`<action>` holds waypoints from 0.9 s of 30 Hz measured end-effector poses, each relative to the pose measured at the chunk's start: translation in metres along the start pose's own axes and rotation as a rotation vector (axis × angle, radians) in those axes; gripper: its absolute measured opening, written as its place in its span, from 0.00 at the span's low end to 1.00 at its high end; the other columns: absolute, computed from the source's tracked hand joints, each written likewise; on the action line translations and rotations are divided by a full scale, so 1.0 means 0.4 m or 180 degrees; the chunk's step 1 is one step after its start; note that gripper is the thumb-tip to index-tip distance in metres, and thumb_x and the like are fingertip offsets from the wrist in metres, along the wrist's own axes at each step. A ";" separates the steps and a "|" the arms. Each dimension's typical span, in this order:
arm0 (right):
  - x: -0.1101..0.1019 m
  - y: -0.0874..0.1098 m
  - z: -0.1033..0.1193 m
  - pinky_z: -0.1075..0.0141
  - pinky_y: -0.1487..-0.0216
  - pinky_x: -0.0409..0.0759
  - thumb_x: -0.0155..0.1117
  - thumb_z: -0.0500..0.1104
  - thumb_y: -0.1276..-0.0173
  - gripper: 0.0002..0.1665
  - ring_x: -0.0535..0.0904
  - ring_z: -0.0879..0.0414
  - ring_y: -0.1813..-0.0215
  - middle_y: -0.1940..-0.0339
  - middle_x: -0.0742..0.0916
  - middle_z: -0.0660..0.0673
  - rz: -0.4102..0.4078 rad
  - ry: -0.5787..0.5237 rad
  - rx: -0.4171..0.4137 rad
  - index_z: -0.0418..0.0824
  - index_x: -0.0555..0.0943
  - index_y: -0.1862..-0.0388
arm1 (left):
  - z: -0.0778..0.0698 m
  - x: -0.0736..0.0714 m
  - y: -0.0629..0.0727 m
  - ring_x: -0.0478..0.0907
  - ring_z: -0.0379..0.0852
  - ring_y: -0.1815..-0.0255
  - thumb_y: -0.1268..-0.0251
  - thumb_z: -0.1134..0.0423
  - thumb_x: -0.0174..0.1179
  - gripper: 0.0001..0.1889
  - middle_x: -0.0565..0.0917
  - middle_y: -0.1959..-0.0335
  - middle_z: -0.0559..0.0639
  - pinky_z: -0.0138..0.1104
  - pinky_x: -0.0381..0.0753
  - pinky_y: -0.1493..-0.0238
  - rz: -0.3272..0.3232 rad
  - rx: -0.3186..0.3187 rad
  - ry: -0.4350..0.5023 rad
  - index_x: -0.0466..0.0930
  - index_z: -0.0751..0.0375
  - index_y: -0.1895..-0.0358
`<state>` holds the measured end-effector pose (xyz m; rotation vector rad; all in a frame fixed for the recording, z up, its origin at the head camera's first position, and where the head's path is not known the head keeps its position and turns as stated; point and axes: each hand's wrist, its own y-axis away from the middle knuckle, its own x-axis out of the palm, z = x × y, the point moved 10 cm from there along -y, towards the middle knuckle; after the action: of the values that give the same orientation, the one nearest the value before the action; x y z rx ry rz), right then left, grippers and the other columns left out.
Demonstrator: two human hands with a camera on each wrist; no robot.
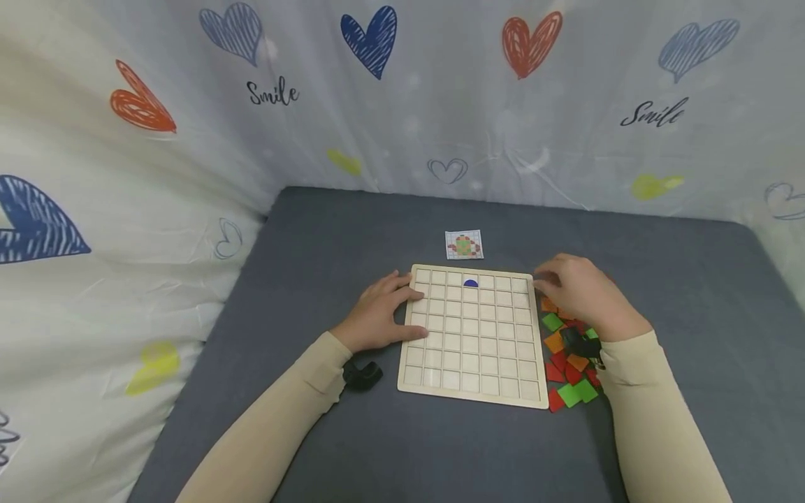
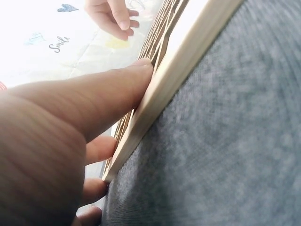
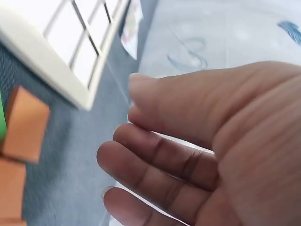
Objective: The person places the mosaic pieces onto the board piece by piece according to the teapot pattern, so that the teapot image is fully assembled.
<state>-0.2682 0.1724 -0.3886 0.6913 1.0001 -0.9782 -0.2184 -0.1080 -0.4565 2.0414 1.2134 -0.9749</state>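
A pale wooden grid board lies on the grey cloth, with one blue half-round piece in its far row. My left hand rests at the board's left side, its thumb and fingertips over the edge. The left wrist view shows that thumb lying fairly straight against the wooden rim. Beside the board's far right corner hovers my right hand, above the far end of a pile of coloured tiles. In the right wrist view its fingers are loosely bent, thumb and index tips close together, with no piece showing between them.
Red, orange and green tiles lie loose along the board's right side, partly hidden under the right wrist. A small picture card with a coloured grid pattern lies beyond the board. A curtain printed with hearts hangs behind the table.
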 end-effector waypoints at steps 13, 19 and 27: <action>0.041 0.013 -0.101 0.49 0.57 0.84 0.73 0.45 0.28 0.21 0.83 0.44 0.56 0.50 0.88 0.33 0.0533 -0.0277 0.0458 0.32 0.86 0.44 | -0.002 0.000 -0.001 0.45 0.57 0.12 0.35 0.36 0.70 0.38 0.58 0.15 0.54 0.62 0.48 0.17 -0.0014 0.0046 -0.0017 0.76 0.50 0.25; 0.045 0.017 -0.113 0.50 0.56 0.83 0.73 0.46 0.30 0.24 0.81 0.42 0.54 0.51 0.86 0.32 0.0702 -0.0320 0.0554 0.30 0.83 0.43 | -0.004 -0.011 -0.005 0.46 0.57 0.13 0.35 0.37 0.70 0.38 0.59 0.15 0.54 0.62 0.49 0.18 -0.0092 0.0084 -0.0066 0.76 0.50 0.26; 0.066 0.020 -0.108 0.59 0.67 0.78 0.72 0.43 0.28 0.13 0.78 0.52 0.68 0.64 0.86 0.42 0.0843 -0.0447 0.0564 0.34 0.85 0.55 | 0.003 -0.002 -0.005 0.45 0.56 0.12 0.35 0.36 0.70 0.38 0.58 0.15 0.52 0.60 0.47 0.17 -0.0027 0.0010 -0.0048 0.76 0.49 0.26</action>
<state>-0.2712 0.2028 -0.4297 0.8661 0.6840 -0.8748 -0.2209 -0.1083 -0.4568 2.0293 1.2142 -0.9950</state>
